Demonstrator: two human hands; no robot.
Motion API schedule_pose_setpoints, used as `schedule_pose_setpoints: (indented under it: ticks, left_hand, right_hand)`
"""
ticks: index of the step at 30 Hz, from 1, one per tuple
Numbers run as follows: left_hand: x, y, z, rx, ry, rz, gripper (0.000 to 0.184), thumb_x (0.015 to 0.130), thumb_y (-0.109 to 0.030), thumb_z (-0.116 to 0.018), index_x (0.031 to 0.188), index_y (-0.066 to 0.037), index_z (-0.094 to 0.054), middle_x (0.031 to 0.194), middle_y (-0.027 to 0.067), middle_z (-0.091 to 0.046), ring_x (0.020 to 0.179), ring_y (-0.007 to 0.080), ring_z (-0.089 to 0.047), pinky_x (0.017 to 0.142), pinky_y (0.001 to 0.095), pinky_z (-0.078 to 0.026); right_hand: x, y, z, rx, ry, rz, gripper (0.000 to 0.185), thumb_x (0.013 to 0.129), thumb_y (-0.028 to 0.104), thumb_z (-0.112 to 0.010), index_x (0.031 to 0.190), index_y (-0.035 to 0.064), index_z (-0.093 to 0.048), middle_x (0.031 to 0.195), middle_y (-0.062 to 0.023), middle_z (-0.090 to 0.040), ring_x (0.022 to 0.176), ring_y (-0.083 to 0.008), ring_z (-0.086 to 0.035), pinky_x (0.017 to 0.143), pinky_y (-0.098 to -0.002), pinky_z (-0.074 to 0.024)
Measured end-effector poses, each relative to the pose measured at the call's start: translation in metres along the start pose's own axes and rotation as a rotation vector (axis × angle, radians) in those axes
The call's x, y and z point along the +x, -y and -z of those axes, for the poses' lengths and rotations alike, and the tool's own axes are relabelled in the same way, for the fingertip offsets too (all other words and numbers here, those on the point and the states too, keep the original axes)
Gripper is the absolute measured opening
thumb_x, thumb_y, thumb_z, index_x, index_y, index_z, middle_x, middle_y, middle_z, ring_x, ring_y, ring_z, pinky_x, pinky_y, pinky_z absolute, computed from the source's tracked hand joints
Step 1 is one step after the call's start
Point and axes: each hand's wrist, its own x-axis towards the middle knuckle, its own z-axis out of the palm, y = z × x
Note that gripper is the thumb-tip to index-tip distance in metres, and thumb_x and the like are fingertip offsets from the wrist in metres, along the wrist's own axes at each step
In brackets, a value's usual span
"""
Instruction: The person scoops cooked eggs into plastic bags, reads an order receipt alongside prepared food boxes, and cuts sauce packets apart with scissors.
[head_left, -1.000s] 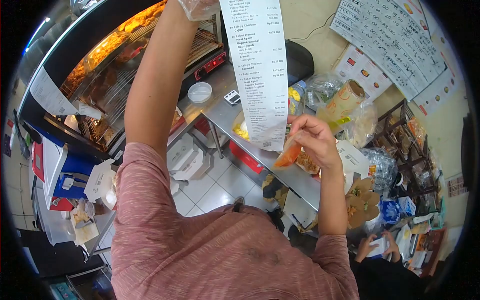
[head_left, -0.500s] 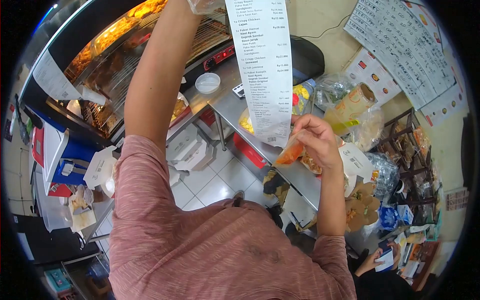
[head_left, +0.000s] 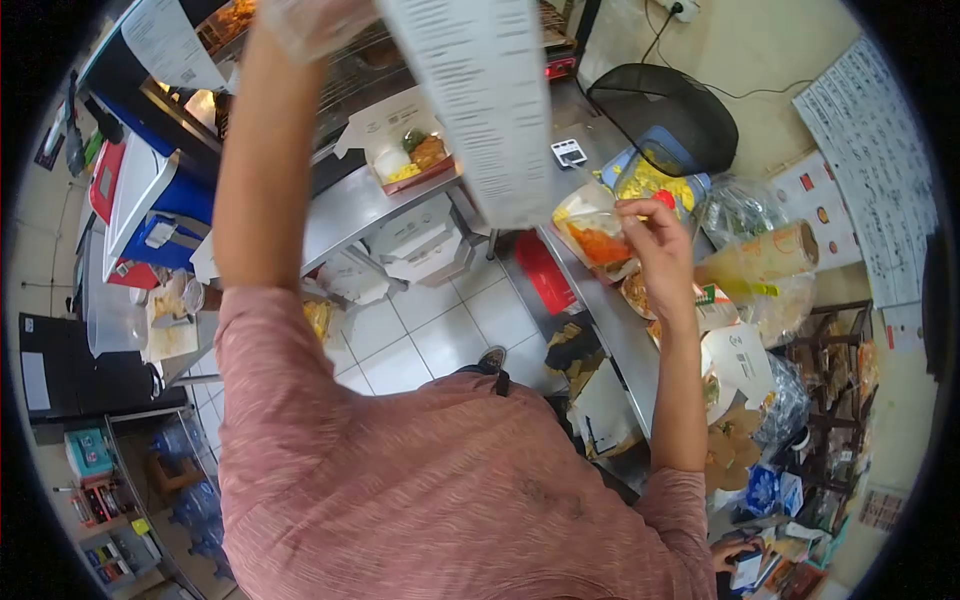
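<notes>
The heated cabinet [head_left: 350, 92] stands ahead of you on the left. The metal surface [head_left: 577, 112] is ahead of you on the right. Near its wall edge, the black mesh cover [head_left: 690, 112] leans partly over the blue tray [head_left: 698, 186] of yellow food. The long receipt [head_left: 480, 110] hangs in front of you, obstructing your view of the surface's left end and part of the cabinet. An open food box [head_left: 567, 209] sits at the near edge, just right of the receipt. Your gloved left hand [head_left: 315, 20] is cut off at the top of view; its grip cannot be determined. Your right hand [head_left: 657, 235] pinches the clear bag of orange sauce [head_left: 600, 245] at the near edge, in front of the open food box. The small white device [head_left: 568, 153] lies between receipt and tray.
</notes>
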Motion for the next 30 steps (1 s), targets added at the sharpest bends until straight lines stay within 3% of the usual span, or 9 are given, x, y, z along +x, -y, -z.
schedule_pose_setpoints:
  ticks: [10, 14, 17, 19, 22, 24, 25, 27, 30]
  left_hand:
    - [-0.216, -0.064, 0.041, 0.111, -0.352, -0.277, 0.091, 0.081, -0.058, -0.061, 0.142, 0.002, -0.027, 0.129, 0.0276, -0.049, 0.115, 0.0389, -0.054, 0.1, 0.054, -0.042]
    - [-0.252, -0.065, 0.029, 0.319, -0.573, -0.375, 0.091, 0.082, -0.057, -0.062, 0.143, 0.0, -0.026, 0.126, 0.0265, -0.052, 0.112, 0.0379, -0.056, 0.093, 0.0517, -0.046]
    - [-0.259, -0.061, 0.028, 0.304, -0.502, -0.332, 0.091, 0.081, -0.058, -0.061, 0.143, -0.001, -0.027, 0.125, 0.026, -0.053, 0.11, 0.0383, -0.057, 0.092, 0.0536, -0.046]
    - [-0.251, -0.057, 0.025, 0.277, -0.514, -0.319, 0.087, 0.083, -0.061, -0.058, 0.141, -0.001, -0.032, 0.122, 0.0251, -0.055, 0.106, 0.0378, -0.059, 0.09, 0.0564, -0.047]
    - [-0.237, -0.034, 0.022, 0.284, -0.455, -0.218, 0.085, 0.083, -0.058, -0.057, 0.141, -0.002, -0.03, 0.123, 0.0253, -0.054, 0.106, 0.0377, -0.059, 0.089, 0.0556, -0.047]
    - [-0.232, -0.009, 0.033, 0.199, -0.27, -0.072, 0.083, 0.084, -0.056, -0.057, 0.142, -0.003, -0.028, 0.124, 0.0254, -0.053, 0.106, 0.0376, -0.059, 0.089, 0.055, -0.048]
    - [-0.23, 0.015, 0.042, 0.139, -0.155, 0.016, 0.082, 0.084, -0.055, -0.056, 0.142, -0.003, -0.027, 0.124, 0.0254, -0.053, 0.106, 0.0375, -0.059, 0.089, 0.0548, -0.048]
    - [-0.269, -0.008, 0.11, 0.038, 0.042, 0.19, 0.081, 0.085, -0.053, -0.056, 0.142, -0.004, -0.026, 0.125, 0.0255, -0.052, 0.106, 0.0375, -0.059, 0.089, 0.0542, -0.048]
    - [-0.162, 0.089, 0.091, -0.008, 0.196, 0.332, 0.079, 0.086, -0.05, -0.055, 0.143, -0.005, -0.024, 0.126, 0.0257, -0.052, 0.106, 0.0374, -0.059, 0.088, 0.0534, -0.048]
  right_hand:
    - [0.112, -0.12, -0.178, 0.297, 0.167, -0.509, 0.016, 0.088, 0.006, -0.058, 0.103, 0.0016, -0.059, 0.082, -0.0042, -0.06, 0.067, -0.0101, -0.055, 0.066, -0.025, -0.0504]
    - [0.167, -0.15, -0.251, 0.569, 0.054, -0.554, 0.021, 0.088, 0.003, -0.053, 0.109, 0.0024, -0.053, 0.081, -0.004, -0.059, 0.068, -0.0122, -0.056, 0.071, -0.033, -0.052]
    - [0.184, -0.162, -0.264, 0.515, -0.028, -0.6, 0.017, 0.089, 0.006, -0.053, 0.106, 0.003, -0.054, 0.079, -0.0032, -0.059, 0.068, -0.0129, -0.056, 0.072, -0.033, -0.052]
    - [0.176, -0.174, -0.256, 0.408, -0.074, -0.666, 0.014, 0.089, 0.008, -0.054, 0.102, 0.0033, -0.056, 0.078, -0.0025, -0.059, 0.069, -0.0134, -0.057, 0.071, -0.0309, -0.0521]
    - [0.128, -0.172, -0.211, 0.036, 0.306, -0.451, 0.022, 0.088, 0.024, -0.06, 0.085, 0.0033, -0.066, 0.078, -0.0036, -0.064, 0.073, -0.0176, -0.062, 0.065, -0.0272, -0.0512]
    - [0.091, -0.213, -0.166, 0.042, 0.539, 0.341, 0.019, 0.083, 0.017, -0.064, 0.094, 0.0029, -0.069, 0.085, -0.0066, -0.068, 0.077, -0.0164, -0.062, 0.066, -0.0304, -0.052]
    - [0.069, -0.223, -0.143, 0.018, 0.553, 0.097, 0.018, 0.08, 0.01, -0.062, 0.095, 0.0019, -0.068, 0.091, -0.0081, -0.067, 0.08, -0.0165, -0.062, 0.067, -0.032, -0.0522]
    - [0.015, -0.165, -0.097, -0.109, 0.411, 0.101, 0.021, 0.077, 0.005, -0.058, 0.096, -0.0007, -0.066, 0.083, -0.0056, -0.065, 0.074, -0.0129, -0.062, 0.063, -0.0292, -0.0515]
    - [-0.049, -0.095, -0.021, 0.015, 0.449, -0.204, 0.016, 0.082, 0.009, -0.061, 0.095, 0.0, -0.065, 0.077, -0.0043, -0.064, 0.067, -0.0116, -0.062, 0.06, -0.0277, -0.0511]
